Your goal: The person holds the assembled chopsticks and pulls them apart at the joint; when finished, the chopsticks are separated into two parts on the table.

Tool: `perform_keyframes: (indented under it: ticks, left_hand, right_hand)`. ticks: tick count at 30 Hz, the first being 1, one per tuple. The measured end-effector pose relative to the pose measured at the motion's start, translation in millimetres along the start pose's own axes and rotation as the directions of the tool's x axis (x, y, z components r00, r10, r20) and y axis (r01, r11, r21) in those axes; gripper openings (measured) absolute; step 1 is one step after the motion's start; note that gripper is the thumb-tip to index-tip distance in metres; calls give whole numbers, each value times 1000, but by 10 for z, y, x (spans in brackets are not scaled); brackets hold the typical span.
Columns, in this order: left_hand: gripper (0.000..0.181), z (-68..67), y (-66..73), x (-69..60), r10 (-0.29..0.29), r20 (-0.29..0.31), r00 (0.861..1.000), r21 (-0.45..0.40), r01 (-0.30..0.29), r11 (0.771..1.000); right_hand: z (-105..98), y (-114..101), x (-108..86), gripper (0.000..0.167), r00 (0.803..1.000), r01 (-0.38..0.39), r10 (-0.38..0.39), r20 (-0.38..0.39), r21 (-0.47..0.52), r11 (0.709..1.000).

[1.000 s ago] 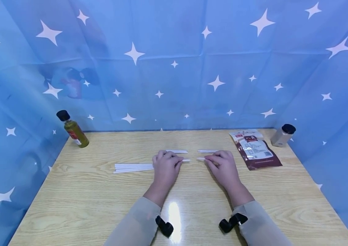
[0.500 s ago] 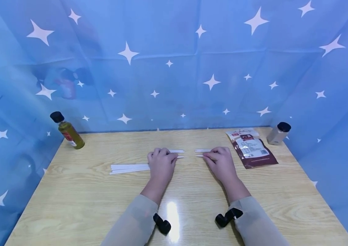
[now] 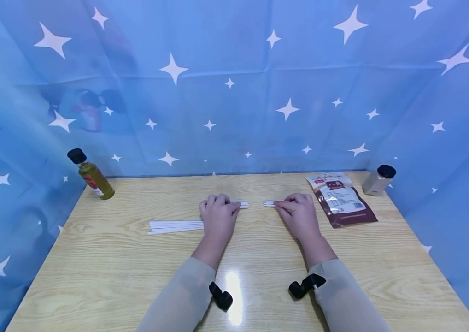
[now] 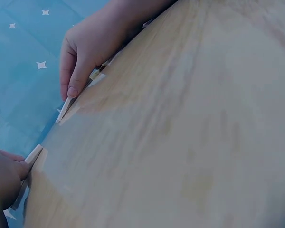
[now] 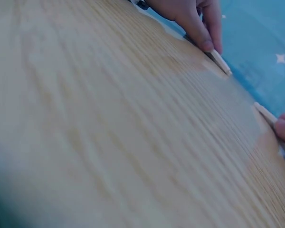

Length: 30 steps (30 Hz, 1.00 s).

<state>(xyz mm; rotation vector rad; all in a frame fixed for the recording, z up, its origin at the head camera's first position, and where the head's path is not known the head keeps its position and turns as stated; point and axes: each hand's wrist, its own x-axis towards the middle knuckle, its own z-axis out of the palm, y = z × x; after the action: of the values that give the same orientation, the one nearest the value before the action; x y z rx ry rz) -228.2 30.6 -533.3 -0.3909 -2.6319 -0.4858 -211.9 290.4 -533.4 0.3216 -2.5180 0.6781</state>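
Observation:
Near the middle of the table, my left hand (image 3: 219, 216) pinches a thin white stick (image 3: 244, 206) between thumb and fingers, its end poking out to the right beside other white stick ends. Across a short gap, my right hand (image 3: 301, 217) pinches another white stick (image 3: 269, 204) whose end points left, close against its neighbours. The hands hide the rest of these sticks. Several more white sticks (image 3: 174, 226) lie left of my left hand. In the left wrist view, my left hand (image 4: 4, 178) and right hand (image 4: 92, 47) each hold a pale stick end.
On the wooden table (image 3: 93, 276), a bottle with a black cap (image 3: 96, 180) leans at the back left. A brown and white packet (image 3: 342, 203) lies at the back right, beside a black-capped jar (image 3: 377, 180). A blue star-patterned cloth (image 3: 226, 106) hangs behind.
Both hands have shifted slightly toward the back of the table, bringing the pinched sticks from in front of the other sticks to right beside them. The head view has also shifted a little.

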Motion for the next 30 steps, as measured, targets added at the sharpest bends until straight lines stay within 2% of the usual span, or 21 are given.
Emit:
perform_keyframes:
  ticks: [11,17,20,27,30]
  left_hand:
    - [11,19,1,43,-30,17,999,17,29,999]
    - [15,41,5,64,-41,-15,999,-38,41,998]
    - [18,49,7,72,-42,-8,999,-43,42,998]
    - [17,56,10,59,-63,64,996,-15,64,998]
    - [16,57,14,52,-66,63,996,-31,68,997]
  right_hand:
    - [8,-27,4,12,999,-47,47,12,-15,999]
    - [1,-10,14,14,998,-55,55,-1,-5,998]
    - [-4,-8,16,18,998,-64,64,-12,-4,998]
    - [-5,-22,14,19,987,-147,148,64,-13,989]
    - [-13,-27,10,17,981,-171,172,86,-16,985]
